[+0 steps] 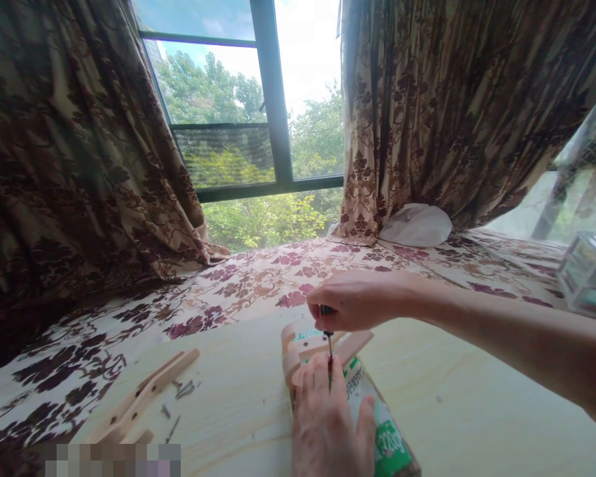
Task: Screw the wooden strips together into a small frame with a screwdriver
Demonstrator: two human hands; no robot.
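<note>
My right hand (350, 301) is closed around the dark handle of a screwdriver (329, 338), its shaft pointing down at a pale wooden piece (310, 346) with dark holes. More rounded wooden parts join or lie against this piece; how they are fixed is partly hidden. Under them is a green and white printed package (390, 440) marked 220g. My left hand (328, 411) lies over the wood and the package, fingers stretched forward beside the screwdriver's tip, thumb apart. Its fingers cover the spot where the tip meets the wood.
At left on the pale board (228, 397) lie more wooden parts (144, 397) with holes and several loose screws (183, 389). Floral cloth (248, 278) spreads behind, below a window (273, 99) and curtains (402, 119). A white bag (417, 225) and a clear box (589, 275) stand farther back.
</note>
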